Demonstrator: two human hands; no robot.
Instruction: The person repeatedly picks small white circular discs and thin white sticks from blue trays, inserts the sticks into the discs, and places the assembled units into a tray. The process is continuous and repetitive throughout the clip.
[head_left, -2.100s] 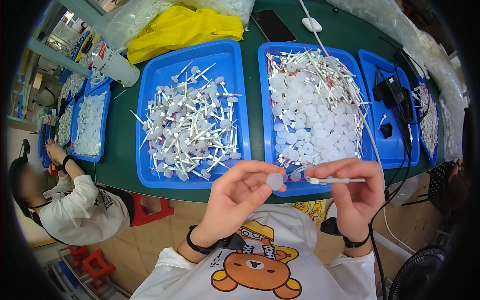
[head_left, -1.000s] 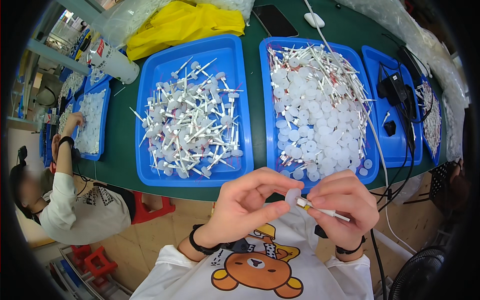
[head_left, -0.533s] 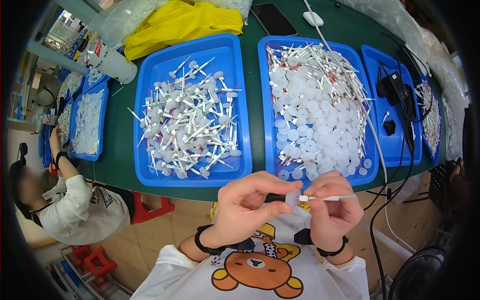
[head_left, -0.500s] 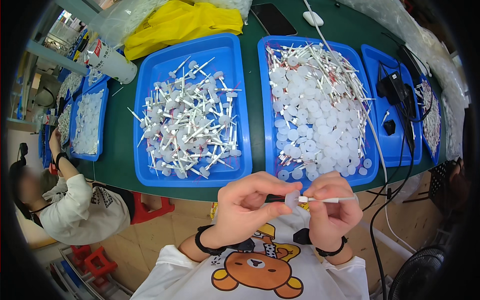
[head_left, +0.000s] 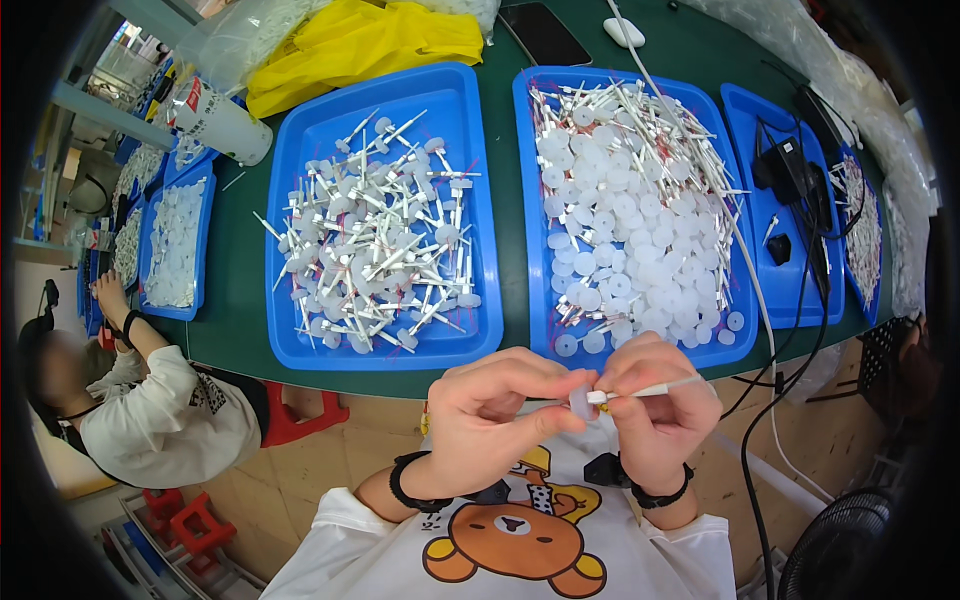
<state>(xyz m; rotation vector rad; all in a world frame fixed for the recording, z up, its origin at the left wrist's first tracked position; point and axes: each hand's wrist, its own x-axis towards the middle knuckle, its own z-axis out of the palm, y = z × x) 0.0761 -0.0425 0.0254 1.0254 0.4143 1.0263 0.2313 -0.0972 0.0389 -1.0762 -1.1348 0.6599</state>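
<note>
My left hand pinches a small translucent white disc by its rim, between thumb and fingertips. In my right hand is a thin white stick-shaped part with a connector-like end, which meets the middle of the disc. Both hands are closed and almost touch, in front of the table's near edge. Just beyond them, a blue tray holds loose discs and a heap of white sticks with reddish wires. Left of it, another blue tray holds many sticks with discs fitted on them.
A third blue tray at the right holds a black power adapter and cables. A white cable crosses the middle tray. A yellow bag, phone and white cup lie farther back. At the left sits another person.
The disc and the stick's end have come closer together, with the disc now against the connector end. My right fingers have shifted slightly toward the disc. The other person's hand has moved a little.
</note>
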